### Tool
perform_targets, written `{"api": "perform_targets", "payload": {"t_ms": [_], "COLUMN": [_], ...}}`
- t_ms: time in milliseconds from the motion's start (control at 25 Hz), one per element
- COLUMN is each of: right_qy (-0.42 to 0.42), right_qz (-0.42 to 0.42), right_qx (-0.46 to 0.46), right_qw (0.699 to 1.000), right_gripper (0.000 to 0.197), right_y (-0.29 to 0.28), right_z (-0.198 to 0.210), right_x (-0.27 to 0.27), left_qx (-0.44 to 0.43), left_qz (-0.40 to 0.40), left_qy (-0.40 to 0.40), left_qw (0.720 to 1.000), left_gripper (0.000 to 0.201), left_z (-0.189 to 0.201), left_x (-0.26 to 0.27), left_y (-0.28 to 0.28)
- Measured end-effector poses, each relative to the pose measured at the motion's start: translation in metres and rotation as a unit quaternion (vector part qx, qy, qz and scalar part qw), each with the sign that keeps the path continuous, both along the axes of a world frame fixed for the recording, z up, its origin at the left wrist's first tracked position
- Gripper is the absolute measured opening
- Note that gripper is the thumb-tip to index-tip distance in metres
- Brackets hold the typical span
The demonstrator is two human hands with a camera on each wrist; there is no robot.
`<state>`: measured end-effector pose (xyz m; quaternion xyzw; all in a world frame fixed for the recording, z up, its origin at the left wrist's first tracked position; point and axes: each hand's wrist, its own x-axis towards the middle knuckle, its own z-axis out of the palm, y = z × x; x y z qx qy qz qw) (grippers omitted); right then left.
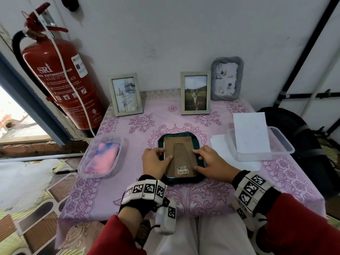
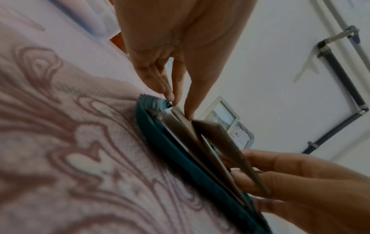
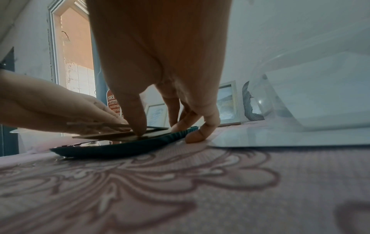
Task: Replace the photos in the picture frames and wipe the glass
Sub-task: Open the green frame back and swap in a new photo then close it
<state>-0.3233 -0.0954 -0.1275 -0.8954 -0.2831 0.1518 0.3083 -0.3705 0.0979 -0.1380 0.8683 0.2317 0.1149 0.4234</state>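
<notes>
A dark green picture frame [image 1: 181, 181] lies face down in the middle of the pink tablecloth, with its brown backing board [image 1: 181, 153] and folding stand facing up. My left hand [image 1: 156, 161] is at the board's left edge, fingers curled at the edge and thumb on top, pinching it. In the left wrist view that edge of the board [image 2: 180, 115] stands slightly raised from the frame [image 2: 180, 158]. My right hand [image 1: 211, 162] rests on the right side. Its thumb presses the board near the barcode sticker, and its fingers lie on the frame's rim [image 3: 124, 147].
Three frames stand at the back wall: a pale one [image 1: 126, 94], one with a cat photo [image 1: 195, 92] and a grey one [image 1: 226, 78]. A clear tub [image 1: 82, 162] holds a pink-blue cloth [image 1: 104, 159] on the left. Another tub [image 1: 283, 144] with white sheets [image 1: 251, 133] sits right. A fire extinguisher [image 1: 62, 80] hangs at the left.
</notes>
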Motion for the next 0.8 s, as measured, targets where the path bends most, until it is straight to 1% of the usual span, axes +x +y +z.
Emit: {"api": "perform_targets", "payload": {"t_ms": [40, 80, 240, 320, 480, 600, 800], "right_qy": [-0.005, -0.010, -0.019, -0.026, -0.026, -0.020, -0.015], "right_qz": [0.003, 0.004, 0.004, -0.001, -0.010, -0.009, -0.002], "right_qx": [-0.001, -0.001, 0.004, 0.004, -0.010, -0.029, -0.043], "right_qw": [1.000, 1.000, 1.000, 1.000, 1.000, 0.999, 0.999], "right_gripper": [0.061, 0.061, 0.062, 0.061, 0.061, 0.061, 0.054], "right_y": [0.000, 0.000, 0.000, 0.001, 0.005, 0.007, 0.008], "right_z": [-0.001, -0.001, -0.002, -0.002, -0.001, 0.001, 0.006], "right_x": [0.000, 0.000, 0.000, 0.000, 0.001, 0.004, 0.007], "left_qx": [0.040, 0.060, 0.071, 0.078, 0.051, 0.055, 0.057], "left_qz": [-0.009, -0.016, -0.016, -0.024, -0.042, -0.056, -0.074], "left_qy": [0.018, 0.030, 0.066, 0.089, 0.076, 0.077, 0.086], "left_qw": [0.999, 0.998, 0.995, 0.993, 0.995, 0.994, 0.992], "left_gripper": [0.039, 0.039, 0.048, 0.044, 0.040, 0.043, 0.043], "left_z": [0.000, 0.000, -0.001, -0.001, -0.002, 0.000, 0.001], "left_x": [-0.001, -0.003, -0.003, -0.002, -0.005, -0.006, -0.004], "left_y": [0.001, 0.002, 0.006, 0.007, 0.006, 0.008, 0.013]}}
